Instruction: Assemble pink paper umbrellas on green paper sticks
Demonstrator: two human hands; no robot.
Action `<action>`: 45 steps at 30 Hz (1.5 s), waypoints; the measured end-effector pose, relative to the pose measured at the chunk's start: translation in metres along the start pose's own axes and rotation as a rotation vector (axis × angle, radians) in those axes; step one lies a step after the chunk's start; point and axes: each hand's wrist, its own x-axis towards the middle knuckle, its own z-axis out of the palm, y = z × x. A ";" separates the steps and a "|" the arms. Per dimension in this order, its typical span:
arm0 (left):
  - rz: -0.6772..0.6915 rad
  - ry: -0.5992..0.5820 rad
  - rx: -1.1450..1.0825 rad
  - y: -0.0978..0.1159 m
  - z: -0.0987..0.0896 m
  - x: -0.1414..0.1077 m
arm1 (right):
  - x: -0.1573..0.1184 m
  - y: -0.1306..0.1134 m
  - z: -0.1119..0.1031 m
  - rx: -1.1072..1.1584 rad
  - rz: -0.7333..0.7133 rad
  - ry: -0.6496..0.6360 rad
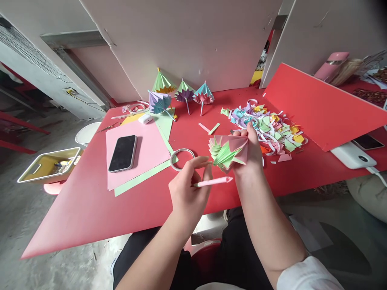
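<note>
In my right hand [252,151] rests a folded paper umbrella canopy [226,153], pink outside with pleated light green paper inside, its opening turned toward my left hand. My left hand [190,181] is closed on a thin rolled pink paper stick [213,181], which points to the right just below the canopy and apart from it. The left index finger and thumb reach close to the canopy's green pleats; whether they touch it I cannot tell. Behind, several finished paper umbrellas [185,94] stand against the wall, in green, purple, blue and pink.
Pink paper sheets [148,141] and green sheets lie at left under a black phone [123,153]. Beside them is a tape roll [182,158]. Paper scraps [272,125] are heaped behind my right hand. A red board [326,104] leans at right near a white power bank [353,155].
</note>
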 end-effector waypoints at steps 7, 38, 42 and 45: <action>0.015 0.012 0.120 0.001 0.002 0.002 | -0.003 0.002 0.003 0.012 -0.055 -0.019; 0.402 -0.446 0.376 -0.010 -0.061 0.021 | 0.020 -0.023 -0.016 0.132 0.159 0.023; 0.445 -0.353 0.360 -0.012 -0.059 0.021 | 0.020 -0.023 -0.016 0.131 0.147 0.041; 0.431 -0.359 0.347 -0.012 -0.060 0.023 | 0.020 -0.021 -0.016 0.124 0.098 0.025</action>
